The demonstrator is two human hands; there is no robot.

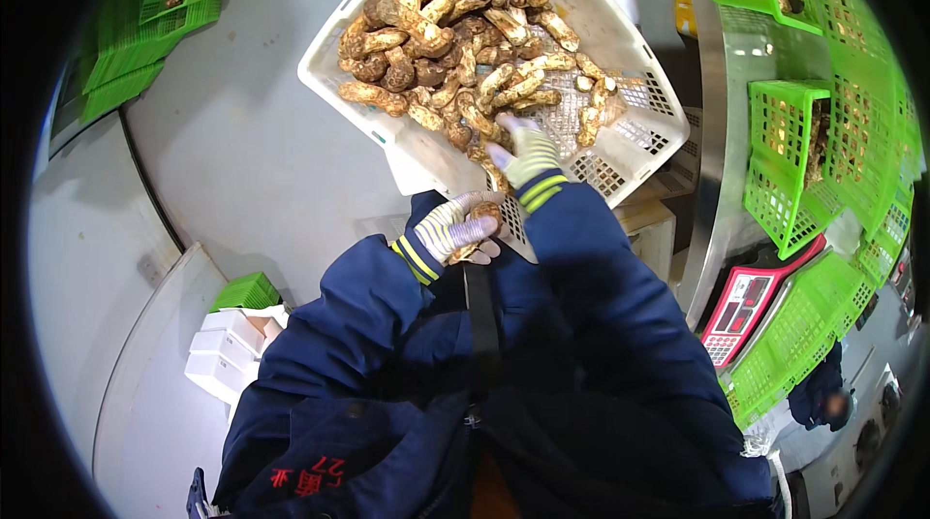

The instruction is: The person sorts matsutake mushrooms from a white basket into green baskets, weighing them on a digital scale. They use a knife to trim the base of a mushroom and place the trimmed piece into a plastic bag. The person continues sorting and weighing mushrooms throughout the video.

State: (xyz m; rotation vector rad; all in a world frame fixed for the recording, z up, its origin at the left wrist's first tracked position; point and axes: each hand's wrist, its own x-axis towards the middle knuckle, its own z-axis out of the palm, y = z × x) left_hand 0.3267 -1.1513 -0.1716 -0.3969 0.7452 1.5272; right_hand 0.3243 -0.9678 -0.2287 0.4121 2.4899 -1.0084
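Observation:
A large white plastic crate [639, 54] stands in front of me, tilted in view. Thick-stemmed, brown-capped mushrooms [414, 25] that look like matsutake are heaped in its far and left parts. My left hand [454, 228], in a striped knit glove, is wrapped around one mushroom [485, 212] close to my body, at the near corner of the crate. My right hand [534, 152], gloved alike and slightly blurred, reaches over the near edge of the pile. Its thumb and fingers are apart beside several mushrooms [476, 115], and nothing is seen in its grasp.
To the right is a metal-edged bench [726, 177] bearing green baskets [781, 163], some holding mushrooms, and a red digital scale [741, 312]. More green baskets [123, 46] are stacked far left. White boxes [221, 355] sit at lower left. Another person [821, 388] appears far right.

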